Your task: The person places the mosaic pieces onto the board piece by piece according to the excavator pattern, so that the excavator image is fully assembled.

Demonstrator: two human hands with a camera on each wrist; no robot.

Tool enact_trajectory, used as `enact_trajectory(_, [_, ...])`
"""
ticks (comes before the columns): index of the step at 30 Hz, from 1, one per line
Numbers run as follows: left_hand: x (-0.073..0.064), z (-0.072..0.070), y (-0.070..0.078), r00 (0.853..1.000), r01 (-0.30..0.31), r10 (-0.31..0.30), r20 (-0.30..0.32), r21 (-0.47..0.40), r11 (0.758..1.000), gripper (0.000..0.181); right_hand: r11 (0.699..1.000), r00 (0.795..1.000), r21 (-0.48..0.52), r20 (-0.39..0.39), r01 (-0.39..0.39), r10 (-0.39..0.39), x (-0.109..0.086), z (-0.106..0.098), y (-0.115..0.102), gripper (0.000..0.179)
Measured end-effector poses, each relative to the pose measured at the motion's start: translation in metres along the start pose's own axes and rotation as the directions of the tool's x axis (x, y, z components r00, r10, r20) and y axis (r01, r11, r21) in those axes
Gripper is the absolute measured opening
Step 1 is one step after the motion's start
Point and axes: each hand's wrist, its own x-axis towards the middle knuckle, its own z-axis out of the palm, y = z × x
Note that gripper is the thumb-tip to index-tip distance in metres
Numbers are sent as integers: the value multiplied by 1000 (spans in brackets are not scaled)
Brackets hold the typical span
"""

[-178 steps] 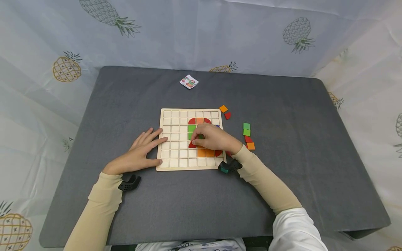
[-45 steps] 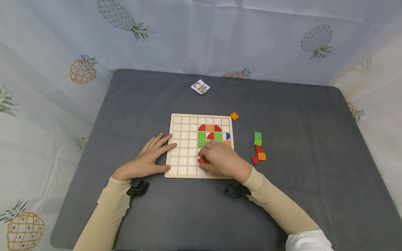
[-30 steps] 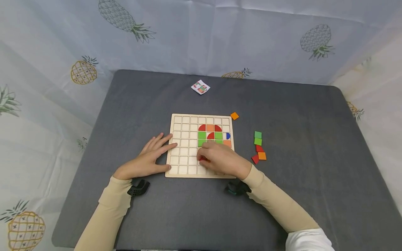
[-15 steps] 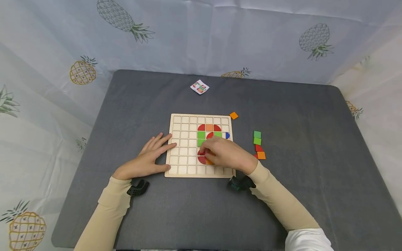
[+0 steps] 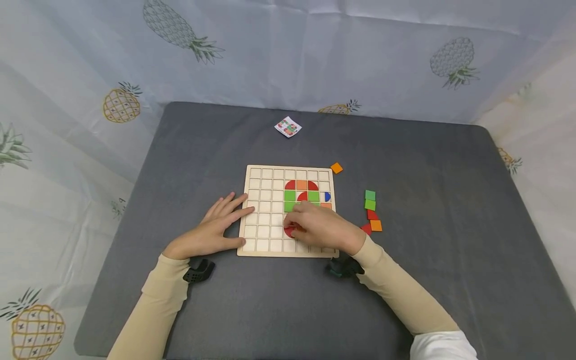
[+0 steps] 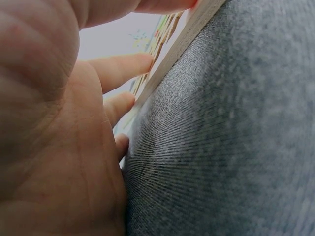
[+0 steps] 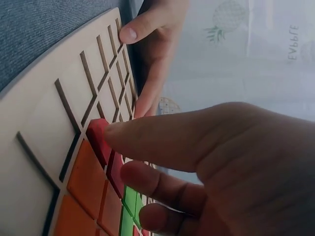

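My left hand (image 5: 204, 232) lies with spread fingers against the left edge of the wooden grid board (image 5: 288, 253); in the left wrist view its fingertips touch the board's side. My right hand (image 5: 321, 227) is over the lower right part of the board. Its thumb and index finger pinch a red quarter-circle tile (image 7: 98, 140) at a grid cell, beside an orange tile (image 7: 87, 179). A second red tile (image 7: 115, 172) lies just beyond. Green tiles (image 5: 290, 195) and a blue half-circle tile (image 5: 327, 197) sit in cells above. My right hand hides several cells.
A small pattern card (image 5: 288, 127) lies behind the board. One orange tile (image 5: 336, 168) rests by the board's top right corner. Right of the board, loose green (image 5: 370, 200), red (image 5: 372, 215) and orange (image 5: 375, 226) tiles lie on the grey table (image 5: 427, 225).
Since the oldest frame, the red tile near the board's top right corner has gone, and my right hand has shifted to a lower row. My left hand keeps its place at the board's edge.
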Motion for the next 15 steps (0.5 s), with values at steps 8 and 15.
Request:
enact_trajectory(8, [-1, -2, 0, 999, 29, -31, -30, -80, 996, 72, 999, 999, -4, -21, 37, -37, -4, -1, 0, 15])
enact_trajectory(15, [-58, -58, 80, 794, -397, 206, -572, -230, 889, 21, 998, 998, 61, -67, 0, 4, -11, -16, 0, 17])
